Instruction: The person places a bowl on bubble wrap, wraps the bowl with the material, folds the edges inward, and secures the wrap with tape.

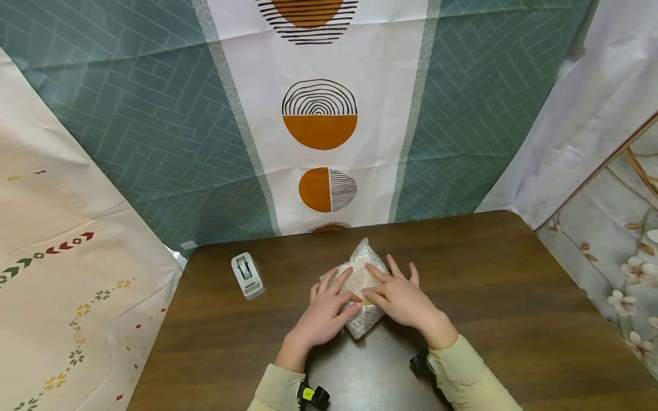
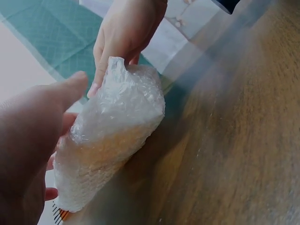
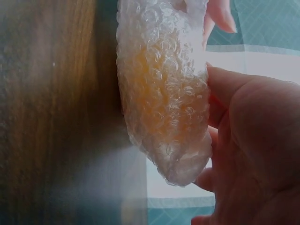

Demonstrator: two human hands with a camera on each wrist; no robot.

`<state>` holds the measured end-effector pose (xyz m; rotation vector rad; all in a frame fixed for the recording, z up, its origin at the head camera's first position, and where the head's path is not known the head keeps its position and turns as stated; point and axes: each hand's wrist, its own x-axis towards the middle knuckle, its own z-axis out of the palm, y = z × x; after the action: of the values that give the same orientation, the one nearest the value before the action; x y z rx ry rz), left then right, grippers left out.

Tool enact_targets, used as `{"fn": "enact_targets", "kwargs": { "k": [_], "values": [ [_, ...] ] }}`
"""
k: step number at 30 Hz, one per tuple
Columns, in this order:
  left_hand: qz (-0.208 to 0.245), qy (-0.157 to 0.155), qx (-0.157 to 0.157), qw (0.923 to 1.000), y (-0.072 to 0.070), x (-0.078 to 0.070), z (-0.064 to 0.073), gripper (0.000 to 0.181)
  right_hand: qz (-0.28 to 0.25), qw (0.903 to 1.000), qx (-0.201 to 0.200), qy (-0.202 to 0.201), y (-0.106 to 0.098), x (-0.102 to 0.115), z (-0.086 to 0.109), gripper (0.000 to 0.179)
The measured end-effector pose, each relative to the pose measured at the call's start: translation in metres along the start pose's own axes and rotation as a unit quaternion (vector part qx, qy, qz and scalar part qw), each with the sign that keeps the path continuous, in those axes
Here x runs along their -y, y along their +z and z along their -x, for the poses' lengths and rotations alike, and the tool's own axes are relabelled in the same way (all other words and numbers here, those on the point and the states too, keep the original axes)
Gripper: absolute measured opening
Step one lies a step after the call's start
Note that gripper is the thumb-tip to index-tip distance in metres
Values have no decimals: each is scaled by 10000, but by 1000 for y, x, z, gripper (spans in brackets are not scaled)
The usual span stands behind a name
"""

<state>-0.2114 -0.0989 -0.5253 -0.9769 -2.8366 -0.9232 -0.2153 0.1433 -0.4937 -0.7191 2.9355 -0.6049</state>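
A bubble-wrapped package [image 1: 361, 279] lies on the table in front of me, its pointed corners toward the back and front. Through the clear wrap [image 3: 159, 93] shows something orange-yellow, whose kind is hidden. My left hand [image 1: 325, 311] rests on the package's left side, fingers spread over the top. From the other side my right hand [image 1: 406, 299] touches the top, with its thumb and index finger on the wrap and other fingers spread. The two hands nearly meet at the package's middle. In the left wrist view, a loose flap of wrap [image 2: 116, 70] stands up near the right hand [image 2: 129, 28].
A white tape dispenser [image 1: 248, 277] lies on the brown wooden table [image 1: 205, 342], left of the package. Green and white patterned cloth [image 1: 329, 57] hangs behind the table's back edge. Patterned sheets hang at the left [image 1: 77, 257] and right [image 1: 606, 257].
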Motion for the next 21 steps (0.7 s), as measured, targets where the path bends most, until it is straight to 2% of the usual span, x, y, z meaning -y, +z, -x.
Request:
{"fn": "enact_targets", "kwargs": {
  "k": [6,10,12,14,16,17,19,21],
  "values": [
    [261,147,-226,9993,-5,2,2,42,-188,9998,44,99,3,1,2,36],
    [631,76,-500,9967,-17,8,13,39,-328,9992,206,96,7,6,4,37],
    [742,-17,-822,9938,-28,14,18,35,-390,9990,201,47,7,8,5,38],
    [768,-232,-1348,9876,-46,24,22,30,-416,9991,115,-7,5,9,4,37],
    [702,-660,-2078,9734,-68,37,29,24,-425,9991,53,-32,3,9,4,37],
    [645,-987,-2459,9621,-78,44,34,22,-417,9991,71,-21,2,9,3,37],
    [602,-1821,-3092,9314,-97,58,47,22,-376,9992,109,2,0,9,4,37],
    [671,-2719,-3453,8957,-111,72,63,31,-341,9993,128,39,-1,8,4,37]
  ]
}}
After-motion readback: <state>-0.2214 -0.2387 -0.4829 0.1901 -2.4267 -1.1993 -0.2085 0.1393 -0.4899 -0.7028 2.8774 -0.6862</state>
